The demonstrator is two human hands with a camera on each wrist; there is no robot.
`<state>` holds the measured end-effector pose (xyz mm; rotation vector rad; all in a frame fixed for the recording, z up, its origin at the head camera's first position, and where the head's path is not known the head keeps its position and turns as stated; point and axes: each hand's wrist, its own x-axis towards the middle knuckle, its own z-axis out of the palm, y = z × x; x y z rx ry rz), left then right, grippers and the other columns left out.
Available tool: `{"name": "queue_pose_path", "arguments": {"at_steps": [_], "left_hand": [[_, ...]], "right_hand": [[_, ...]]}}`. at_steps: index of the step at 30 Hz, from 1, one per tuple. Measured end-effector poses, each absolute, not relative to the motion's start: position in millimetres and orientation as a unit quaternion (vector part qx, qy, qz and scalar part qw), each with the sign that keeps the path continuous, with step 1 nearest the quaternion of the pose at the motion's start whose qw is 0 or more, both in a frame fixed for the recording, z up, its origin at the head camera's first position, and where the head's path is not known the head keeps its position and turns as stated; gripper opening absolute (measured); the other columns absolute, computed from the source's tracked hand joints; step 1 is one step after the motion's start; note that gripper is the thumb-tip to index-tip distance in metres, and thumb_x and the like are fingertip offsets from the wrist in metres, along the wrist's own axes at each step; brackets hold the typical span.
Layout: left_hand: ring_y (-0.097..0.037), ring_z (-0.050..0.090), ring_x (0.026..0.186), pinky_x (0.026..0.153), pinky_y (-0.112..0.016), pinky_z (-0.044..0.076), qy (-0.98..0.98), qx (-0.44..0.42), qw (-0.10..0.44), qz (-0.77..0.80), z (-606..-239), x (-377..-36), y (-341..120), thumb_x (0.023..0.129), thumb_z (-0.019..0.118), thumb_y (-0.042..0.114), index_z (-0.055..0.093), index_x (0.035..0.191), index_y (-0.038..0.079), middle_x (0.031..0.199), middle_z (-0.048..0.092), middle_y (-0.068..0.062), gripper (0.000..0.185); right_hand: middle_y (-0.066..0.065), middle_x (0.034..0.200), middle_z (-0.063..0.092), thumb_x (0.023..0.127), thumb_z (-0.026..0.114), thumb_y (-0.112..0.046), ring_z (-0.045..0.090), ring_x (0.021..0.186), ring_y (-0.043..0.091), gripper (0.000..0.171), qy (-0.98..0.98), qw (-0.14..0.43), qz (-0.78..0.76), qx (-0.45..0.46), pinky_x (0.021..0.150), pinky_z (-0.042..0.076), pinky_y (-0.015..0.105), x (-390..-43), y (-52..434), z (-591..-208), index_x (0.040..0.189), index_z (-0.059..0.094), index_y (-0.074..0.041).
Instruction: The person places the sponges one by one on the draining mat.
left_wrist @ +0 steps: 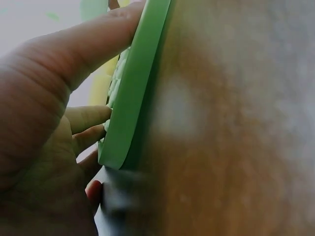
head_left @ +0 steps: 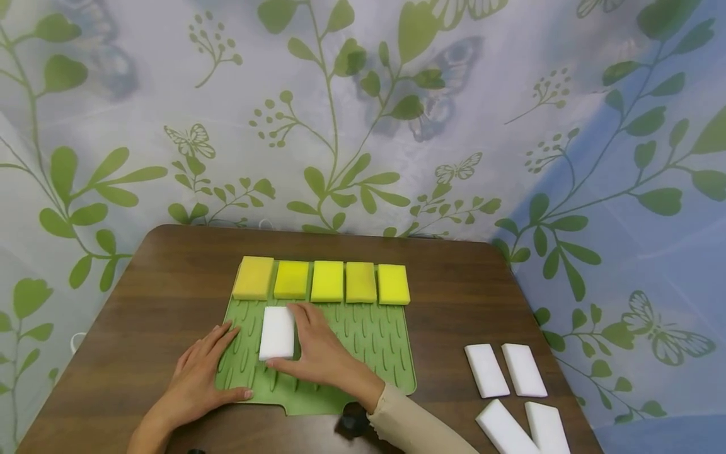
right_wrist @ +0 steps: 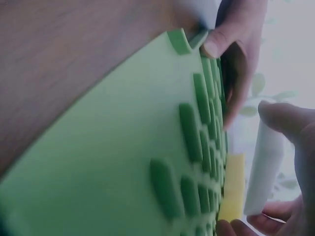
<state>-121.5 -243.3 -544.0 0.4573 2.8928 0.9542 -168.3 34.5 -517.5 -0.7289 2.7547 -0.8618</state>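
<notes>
My right hand sits just below the middle of the head view, its fingers curled round a white sponge: the thumb presses the sponge's lower end and the forefinger runs along its right edge and top corner. In the right wrist view the same white sponge shows edge-on at the right of the frame, pinched between my thumb above and fingertips below. The sponge lies on a green ribbed mat, in the mat's left half, just below a row of five yellow sponges that line the mat's top edge side by side.

My left hand lies flat in the lower left of the head view, fingers straight and slightly spread, fingertips resting on the mat's left edge and the thumb touching its lower edge. The left wrist view shows the mat's rim running up the frame with my forefinger laid against it.

The mat rests on a dark wooden desk. In the lower right of the head view four more white sponges lie on the desk, well apart from the mat, in two loose pairs. Behind the desk hangs a pale curtain printed with green leaves and butterflies.
</notes>
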Motion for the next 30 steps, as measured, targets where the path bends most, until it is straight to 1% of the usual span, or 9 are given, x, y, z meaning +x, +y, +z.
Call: {"name": "queue_pose_path", "arguments": {"at_steps": [4,9,14,16,19,21,23,26,30], "left_hand": [[-0.051,0.036,0.153,0.112,-0.074,0.026,0.941,0.140,0.032,0.305,-544,-118,-244,0.072,0.094,0.061,0.044,0.163,0.011,0.173,0.037,-0.021,0.116],[-0.049,0.037,0.153,0.111,-0.073,0.028,0.944,0.132,0.030,0.302,-544,-115,-246,0.075,0.093,0.060,0.046,0.162,0.012,0.171,0.040,-0.020,0.110],[-0.050,0.039,0.153,0.112,-0.073,0.028,0.939,0.128,0.016,0.318,-546,-113,-248,0.076,0.094,0.056,0.048,0.160,0.012,0.169,0.044,-0.021,0.106],[-0.050,0.041,0.150,0.110,-0.073,0.029,0.938,0.124,0.009,0.324,-547,-112,-250,0.076,0.095,0.055,0.048,0.159,0.011,0.169,0.042,-0.023,0.105],[-0.053,0.043,0.145,0.105,-0.074,0.031,0.937,0.113,-0.004,0.330,-549,-109,-251,0.074,0.097,0.053,0.049,0.158,0.010,0.168,0.035,-0.025,0.105],[-0.054,0.044,0.143,0.102,-0.074,0.033,0.940,0.105,-0.011,0.326,-550,-107,-251,0.074,0.097,0.053,0.050,0.157,0.010,0.166,0.034,-0.026,0.105],[-0.055,0.043,0.143,0.101,-0.074,0.033,0.942,0.101,-0.017,0.320,-551,-107,-252,0.073,0.097,0.054,0.050,0.156,0.010,0.164,0.036,-0.026,0.105],[-0.053,0.042,0.146,0.102,-0.072,0.032,0.946,0.099,-0.021,0.309,-550,-107,-252,0.073,0.096,0.058,0.050,0.156,0.011,0.161,0.043,-0.024,0.106],[-0.051,0.042,0.147,0.103,-0.072,0.031,0.948,0.097,-0.021,0.302,-550,-106,-253,0.072,0.096,0.059,0.050,0.156,0.012,0.160,0.046,-0.023,0.107]], "right_hand": [[0.007,0.165,0.040,0.093,0.074,-0.068,0.049,0.142,0.021,0.104,0.927,0.072,-0.271,-0.248,0.106,0.057,0.035,-170,18,-518,0.170,0.027,-0.015],[0.007,0.164,0.042,0.093,0.072,-0.071,0.048,0.145,0.024,0.105,0.940,0.058,-0.227,-0.248,0.115,0.051,0.039,-170,-2,-522,0.169,0.028,-0.014],[0.007,0.163,0.044,0.092,0.070,-0.074,0.048,0.145,0.024,0.104,0.948,0.039,-0.192,-0.251,0.118,0.049,0.041,-170,-19,-525,0.167,0.030,-0.013],[0.007,0.162,0.045,0.092,0.069,-0.074,0.049,0.144,0.024,0.103,0.949,0.031,-0.184,-0.253,0.117,0.049,0.040,-171,-25,-526,0.166,0.031,-0.013],[0.007,0.161,0.045,0.093,0.067,-0.076,0.049,0.143,0.024,0.102,0.951,0.023,-0.171,-0.255,0.114,0.050,0.038,-173,-31,-528,0.166,0.032,-0.013],[0.007,0.161,0.045,0.093,0.066,-0.076,0.049,0.142,0.024,0.102,0.953,0.021,-0.165,-0.255,0.111,0.050,0.037,-174,-34,-530,0.166,0.032,-0.014],[0.006,0.161,0.045,0.093,0.065,-0.077,0.050,0.140,0.023,0.102,0.954,0.020,-0.157,-0.253,0.109,0.050,0.036,-175,-36,-531,0.166,0.031,-0.014],[0.004,0.160,0.046,0.091,0.067,-0.078,0.050,0.137,0.021,0.103,0.958,0.017,-0.145,-0.246,0.106,0.050,0.033,-175,-40,-533,0.165,0.032,-0.016],[0.002,0.155,0.049,0.088,0.069,-0.080,0.051,0.130,0.019,0.105,0.962,0.007,-0.132,-0.239,0.099,0.048,0.029,-176,-46,-536,0.163,0.034,-0.017]]}}
